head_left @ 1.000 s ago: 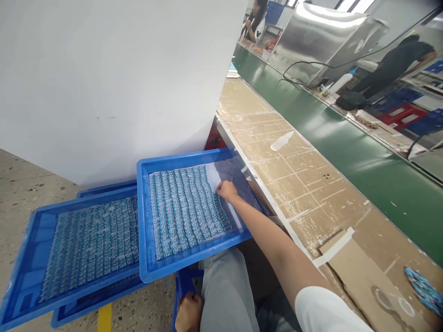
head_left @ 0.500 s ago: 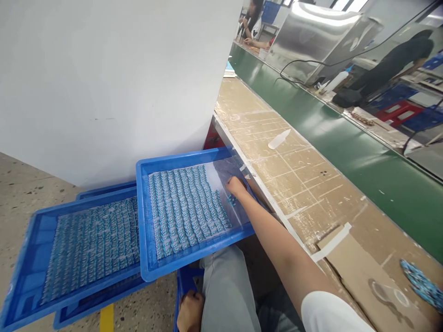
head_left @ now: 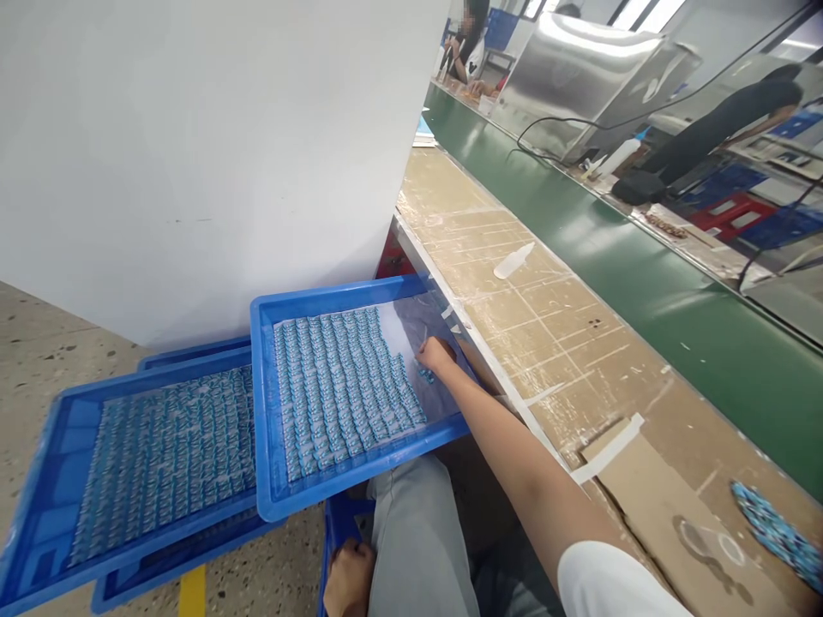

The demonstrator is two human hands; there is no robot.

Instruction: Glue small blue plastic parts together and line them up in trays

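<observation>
Green surfacing [head_left: 610, 257] is stretching beyond the upper blue tray [head_left: 258, 403], where small blue pieces [head_left: 340, 377] are lying in rows. Inside it, I'm bending my right hand [head_left: 437, 353] by loose pieces [head_left: 425, 374]; my left [head_left: 349, 576] is resting below. I can't tell either grip.

Blue tray [head_left: 262, 411], turquoise-and-white rows [head_left: 344, 381], green belt [head_left: 617, 296]

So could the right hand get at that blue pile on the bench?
Probably yes. The right hand is over the tray and would have to swing back, but only low, flat things like the cardboard seem to lie before the blue pile.
</observation>
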